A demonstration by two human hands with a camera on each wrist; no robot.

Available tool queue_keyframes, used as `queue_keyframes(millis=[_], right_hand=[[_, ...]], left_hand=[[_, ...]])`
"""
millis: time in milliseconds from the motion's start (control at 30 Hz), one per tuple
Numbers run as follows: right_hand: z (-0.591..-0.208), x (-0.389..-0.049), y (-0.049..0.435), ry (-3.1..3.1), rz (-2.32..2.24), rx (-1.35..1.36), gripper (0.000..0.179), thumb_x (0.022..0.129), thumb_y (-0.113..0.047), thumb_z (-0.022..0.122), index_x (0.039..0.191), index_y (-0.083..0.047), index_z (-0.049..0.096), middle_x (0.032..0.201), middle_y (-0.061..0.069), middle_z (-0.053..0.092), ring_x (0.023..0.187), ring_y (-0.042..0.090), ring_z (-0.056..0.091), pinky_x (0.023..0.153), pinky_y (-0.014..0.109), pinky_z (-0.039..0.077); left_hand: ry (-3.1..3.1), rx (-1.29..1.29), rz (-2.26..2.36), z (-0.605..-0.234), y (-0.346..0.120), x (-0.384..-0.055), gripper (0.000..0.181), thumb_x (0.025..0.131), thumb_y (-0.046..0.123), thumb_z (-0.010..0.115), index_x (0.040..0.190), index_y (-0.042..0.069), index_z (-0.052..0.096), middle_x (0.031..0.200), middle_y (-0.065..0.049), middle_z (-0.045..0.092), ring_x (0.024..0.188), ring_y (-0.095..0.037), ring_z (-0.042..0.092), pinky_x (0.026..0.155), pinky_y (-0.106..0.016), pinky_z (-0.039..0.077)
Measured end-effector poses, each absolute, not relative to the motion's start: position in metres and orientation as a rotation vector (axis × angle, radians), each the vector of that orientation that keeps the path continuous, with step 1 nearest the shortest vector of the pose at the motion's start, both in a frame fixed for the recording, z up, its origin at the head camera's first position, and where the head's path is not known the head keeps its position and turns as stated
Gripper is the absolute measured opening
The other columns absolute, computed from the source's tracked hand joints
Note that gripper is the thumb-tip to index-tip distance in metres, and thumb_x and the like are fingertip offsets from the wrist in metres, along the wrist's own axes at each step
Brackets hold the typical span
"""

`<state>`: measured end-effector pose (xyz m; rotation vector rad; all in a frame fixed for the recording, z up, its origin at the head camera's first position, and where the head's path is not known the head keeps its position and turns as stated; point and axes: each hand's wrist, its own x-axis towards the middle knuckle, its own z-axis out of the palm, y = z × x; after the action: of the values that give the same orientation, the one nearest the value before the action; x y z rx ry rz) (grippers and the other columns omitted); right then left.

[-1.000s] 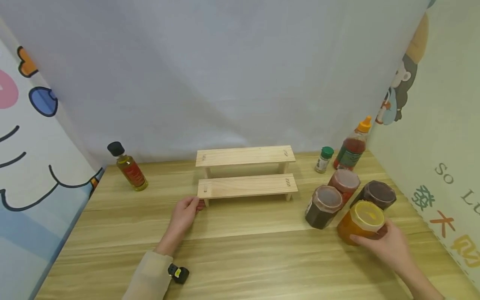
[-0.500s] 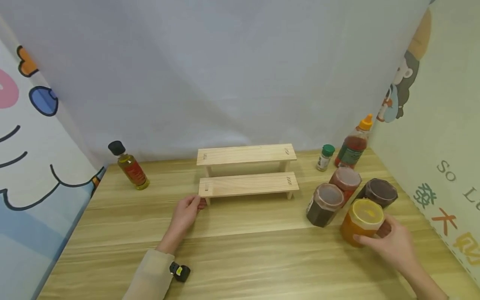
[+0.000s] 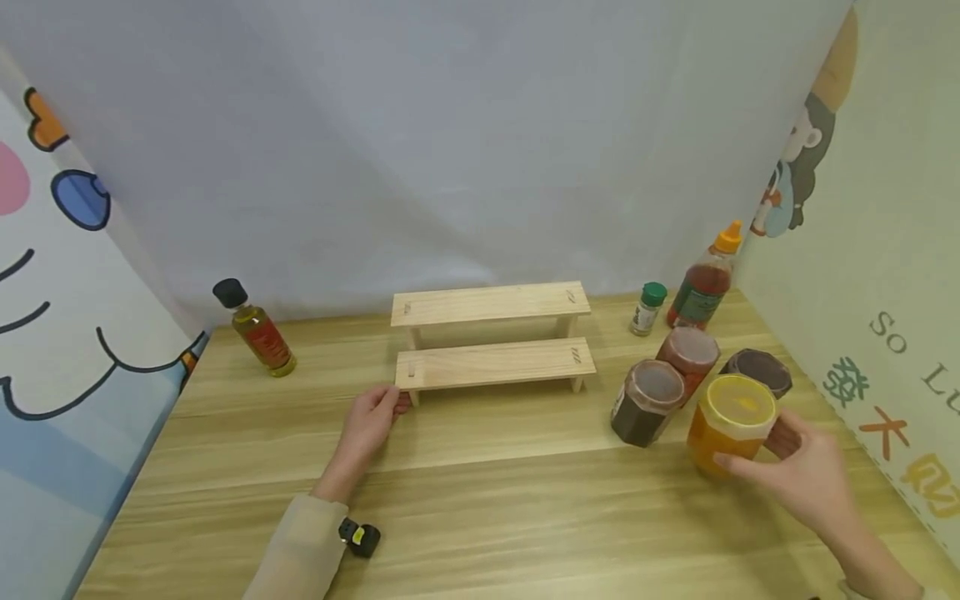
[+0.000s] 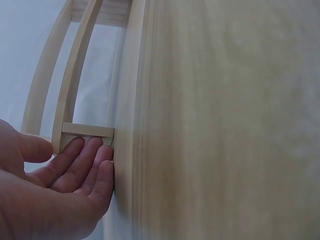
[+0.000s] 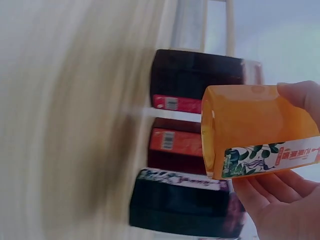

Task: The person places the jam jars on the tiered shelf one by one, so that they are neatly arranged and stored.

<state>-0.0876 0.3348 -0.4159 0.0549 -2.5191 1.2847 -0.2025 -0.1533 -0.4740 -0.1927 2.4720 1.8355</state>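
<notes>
My right hand (image 3: 806,475) grips a jar of orange jam (image 5: 260,125) with a yellow lid, thumb on one side and fingers on the other. The jar is raised off the table and slightly tilted. Behind it stand a dark jar (image 3: 645,408), a red jar (image 3: 686,358) and another dark jar (image 3: 761,371), partly hidden by the held one. My left hand (image 3: 369,421) is at the left end of a two-step wooden rack (image 3: 495,364). In the left wrist view its fingertips (image 4: 92,145) touch the leg's outer side, with the thumb at the board's edge.
At the back right stand a small green-capped shaker (image 3: 647,310) and a red sauce bottle (image 3: 701,287) with an orange nozzle. An oil bottle (image 3: 264,333) with a black cap is at the back left. Walls border the wooden table (image 3: 487,517) behind and on both sides.
My right hand has lifted the orange jam jar from the table and moved it slightly right. The left hand stays at the rack's end.
</notes>
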Motion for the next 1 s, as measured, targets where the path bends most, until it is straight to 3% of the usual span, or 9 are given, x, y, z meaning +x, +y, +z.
queue_keyframes(millis=[633,1000], right_hand=[[-0.373,-0.099,0.301,-2.478,1.284,0.193,0.076,0.063,0.0,0.088,0.13,0.005,0.054,0.11,-0.015,0.062,0.096,-0.005,0.059,0.079,0.011,0.046],[-0.346,-0.105,0.3,-2.513,1.297,0.158,0.07,0.067,-0.003,0.086,0.13,0.002,0.055,0.107,-0.019,0.06,0.092,-0.005,0.06,0.075,0.011,0.048]], left_hand=[[2.509,-0.214,1.814,-0.472,-0.16,-0.199,0.037,0.104,0.017,0.039,0.116,-0.01,0.061,0.107,-0.022,0.064,0.101,-0.033,0.06,0.089,-0.042,0.048],[2.525,-0.182,1.793,-0.47,-0.151,-0.2,0.035,0.104,0.017,0.04,0.112,-0.01,0.063,0.105,-0.02,0.065,0.1,-0.033,0.061,0.088,-0.043,0.048]])
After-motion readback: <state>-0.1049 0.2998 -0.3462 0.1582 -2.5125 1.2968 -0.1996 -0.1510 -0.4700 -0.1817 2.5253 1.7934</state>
